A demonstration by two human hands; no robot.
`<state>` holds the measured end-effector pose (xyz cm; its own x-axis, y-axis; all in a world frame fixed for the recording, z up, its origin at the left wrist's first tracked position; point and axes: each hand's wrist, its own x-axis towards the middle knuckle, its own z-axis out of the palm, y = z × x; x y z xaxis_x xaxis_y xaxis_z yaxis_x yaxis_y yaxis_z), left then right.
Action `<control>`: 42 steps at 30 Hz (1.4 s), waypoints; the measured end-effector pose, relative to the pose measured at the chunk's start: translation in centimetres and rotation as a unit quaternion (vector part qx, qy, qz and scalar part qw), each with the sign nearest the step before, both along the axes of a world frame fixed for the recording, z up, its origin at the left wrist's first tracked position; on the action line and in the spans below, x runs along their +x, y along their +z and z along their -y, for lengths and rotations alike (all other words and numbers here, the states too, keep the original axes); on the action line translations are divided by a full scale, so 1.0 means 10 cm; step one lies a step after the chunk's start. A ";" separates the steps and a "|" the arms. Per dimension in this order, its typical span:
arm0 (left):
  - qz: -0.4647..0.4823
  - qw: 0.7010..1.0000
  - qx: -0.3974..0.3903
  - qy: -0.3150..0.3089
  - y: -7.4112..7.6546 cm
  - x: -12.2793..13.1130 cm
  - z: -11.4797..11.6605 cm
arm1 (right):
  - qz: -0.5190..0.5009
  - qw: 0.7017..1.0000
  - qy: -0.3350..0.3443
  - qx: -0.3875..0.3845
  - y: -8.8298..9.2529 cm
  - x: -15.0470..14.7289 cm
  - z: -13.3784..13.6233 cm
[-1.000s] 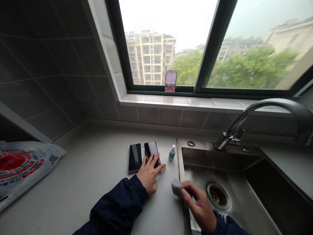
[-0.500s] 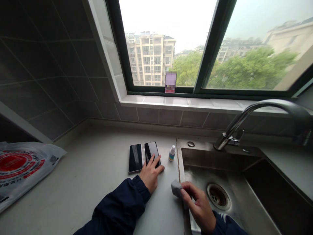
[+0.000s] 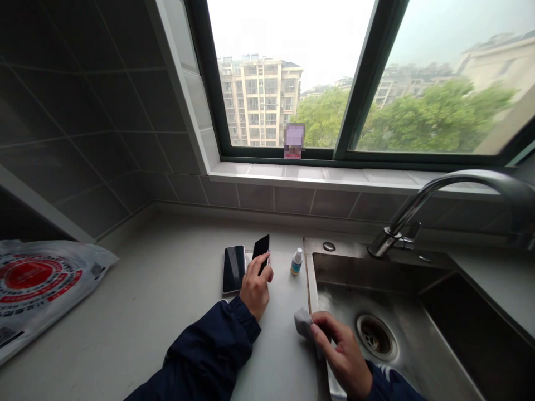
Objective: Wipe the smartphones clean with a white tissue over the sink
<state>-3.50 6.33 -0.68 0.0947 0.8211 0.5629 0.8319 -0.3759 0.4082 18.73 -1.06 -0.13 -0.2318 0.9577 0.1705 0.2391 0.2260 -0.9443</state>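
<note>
My left hand [image 3: 256,284] is closed around the lower part of a black smartphone [image 3: 261,248], which is tilted up off the counter. A second smartphone [image 3: 233,269], dark-screened with a light edge, lies flat just left of it. Between my right thumb and fingers is a small grey cloth [image 3: 302,322], pinched at one corner. My right hand [image 3: 340,348] hovers by the sink's left rim. To the right of the tilted phone, a small white-capped spray bottle [image 3: 296,262] with a blue and yellow label stands upright.
A steel sink [image 3: 334,301] with a drain takes up the right side, under a curved chrome faucet [image 3: 412,209]. A white plastic bag [image 3: 45,284] with red print lies at the far left of the counter [image 3: 167,267]. Behind runs a window sill [image 3: 317,174].
My left hand has gone from lying spread over the black smartphone to gripping it, and the phone has tipped up on its side. The right hand still pinches the cloth.
</note>
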 end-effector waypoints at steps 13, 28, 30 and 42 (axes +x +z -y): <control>0.085 0.987 0.134 0.002 0.20 0.02 0.09 | -0.004 1.000 -0.004 -0.014 -0.08 0.03 -0.02; 0.054 0.964 -0.048 -0.255 0.12 0.40 0.77 | -0.170 0.982 -0.008 -0.082 -0.12 0.15 -0.06; 0.098 0.950 -0.110 -0.276 0.08 0.49 0.84 | -0.203 0.973 -0.020 -0.110 -0.14 0.16 -0.05; 0.095 0.887 -0.182 -0.414 0.23 0.59 0.87 | -0.273 0.920 -0.198 -0.201 0.08 0.10 -0.08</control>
